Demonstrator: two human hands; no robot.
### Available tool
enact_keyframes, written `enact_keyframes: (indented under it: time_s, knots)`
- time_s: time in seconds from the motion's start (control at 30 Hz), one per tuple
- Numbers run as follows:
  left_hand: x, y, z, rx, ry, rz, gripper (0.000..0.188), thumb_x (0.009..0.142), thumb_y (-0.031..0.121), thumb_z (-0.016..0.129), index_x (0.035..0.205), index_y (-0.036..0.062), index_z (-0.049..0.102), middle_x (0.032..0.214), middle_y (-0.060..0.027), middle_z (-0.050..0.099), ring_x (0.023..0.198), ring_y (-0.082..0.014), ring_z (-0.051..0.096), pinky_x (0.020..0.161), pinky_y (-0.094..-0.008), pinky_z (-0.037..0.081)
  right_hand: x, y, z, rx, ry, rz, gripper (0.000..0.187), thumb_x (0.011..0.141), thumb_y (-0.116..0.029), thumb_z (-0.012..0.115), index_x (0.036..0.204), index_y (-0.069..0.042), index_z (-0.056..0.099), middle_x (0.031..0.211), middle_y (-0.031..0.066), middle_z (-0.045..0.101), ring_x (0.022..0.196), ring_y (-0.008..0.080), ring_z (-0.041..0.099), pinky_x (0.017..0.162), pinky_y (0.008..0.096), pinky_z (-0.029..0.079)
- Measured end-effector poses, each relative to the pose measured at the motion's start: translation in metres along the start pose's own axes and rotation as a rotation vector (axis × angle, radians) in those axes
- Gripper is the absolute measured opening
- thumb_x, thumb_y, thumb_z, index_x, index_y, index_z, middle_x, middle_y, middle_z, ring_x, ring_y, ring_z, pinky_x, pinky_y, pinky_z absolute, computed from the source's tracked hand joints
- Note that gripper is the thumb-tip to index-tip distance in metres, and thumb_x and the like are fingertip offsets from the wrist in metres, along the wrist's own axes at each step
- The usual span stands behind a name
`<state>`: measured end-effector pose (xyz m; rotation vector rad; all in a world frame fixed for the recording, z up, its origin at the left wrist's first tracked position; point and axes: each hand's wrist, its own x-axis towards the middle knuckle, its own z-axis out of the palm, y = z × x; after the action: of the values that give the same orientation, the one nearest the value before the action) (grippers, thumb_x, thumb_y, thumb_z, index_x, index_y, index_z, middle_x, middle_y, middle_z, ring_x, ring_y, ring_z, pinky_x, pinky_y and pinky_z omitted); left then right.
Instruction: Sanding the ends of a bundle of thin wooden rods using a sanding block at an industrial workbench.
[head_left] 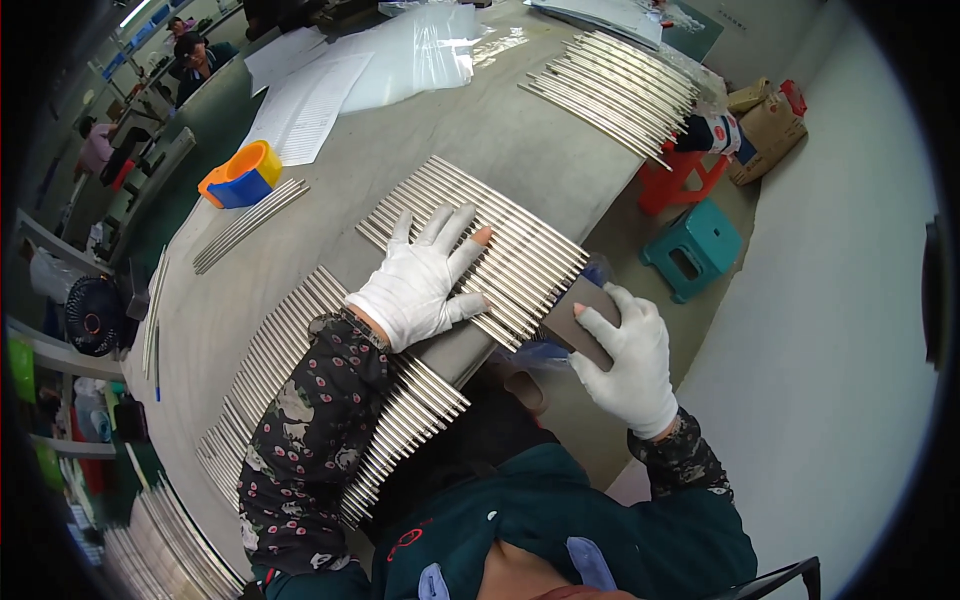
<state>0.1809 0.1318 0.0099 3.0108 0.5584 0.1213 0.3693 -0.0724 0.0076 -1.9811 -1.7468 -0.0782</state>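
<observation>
Tabletop: we see the grey tabletop (pixel 330 205) sweep from the upper part of the frame down its left side.
Lower rods: we find a wide row of metal rods at the lower left (pixel 415 405), partly hidden under the left forearm.
Middle rods: at the centre of the frame we have another row of metal rods (pixel 515 250), lying side by side and slanting down to the right.
Upper rods: a further spread of rods (pixel 610 95) lies at the upper right, its ends uneven.
Plastic sheets: we see clear sheets (pixel 420 65) at the upper centre.
Left hand: our gloved left hand (pixel 415 285) lies over the middle rods, its grip wide, fingers spread.
Right hand: our gloved right hand (pixel 635 360), right of centre, has its grip closed on the flat block.
Teal stool: it stands on the floor (pixel 700 250), right of the frame's centre.
Flat block: we hold this grey-brown piece (pixel 565 322) just beside the middle rods' lower-right ends; whether they touch, we cannot tell.
Coloured ring: blue, yellow and orange (pixel 240 190), it sits at the upper left.
</observation>
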Motion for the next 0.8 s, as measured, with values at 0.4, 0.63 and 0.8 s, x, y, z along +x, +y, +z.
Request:
enact_keyframes:
  time_s: [0.4,0.63,0.8]
  knots:
    - [0.012,-0.010,0.002,0.080,-0.044,0.008,0.071,0.089,0.060,0.039,0.143,0.0149,0.030,0.149,-0.0210,0.024,0.138,-0.0404,0.022,0.108,-0.0625,0.014,-0.006,0.019,-0.001,-0.035,0.118,0.031,0.048,0.061,-0.019,0.074,0.108,-0.012,0.065,0.119,0.0212,0.052,0.098,0.0350,0.051,0.083,0.0420,0.042]
    - [0.003,-0.008,0.008,0.081,0.094,0.034,0.069,0.088,0.058,0.042,0.135,0.0082,0.043,0.144,-0.0203,0.033,0.135,-0.0371,0.029,0.106,-0.0617,0.020,0.004,0.013,-0.004,-0.032,0.168,-0.030,0.051,0.060,-0.019,0.073,0.110,-0.013,0.064,0.120,0.0218,0.051,0.100,0.0345,0.050,0.083,0.0419,0.042]
    - [0.003,-0.007,0.004,0.065,-0.024,-0.007,0.071,0.090,0.061,0.036,0.143,0.0145,0.031,0.148,-0.0211,0.025,0.137,-0.0405,0.022,0.108,-0.0609,0.014,0.025,0.009,0.002,-0.045,0.150,-0.106,0.052,0.062,-0.021,0.073,0.113,-0.013,0.063,0.122,0.0225,0.050,0.102,0.0345,0.050,0.082,0.0412,0.042]
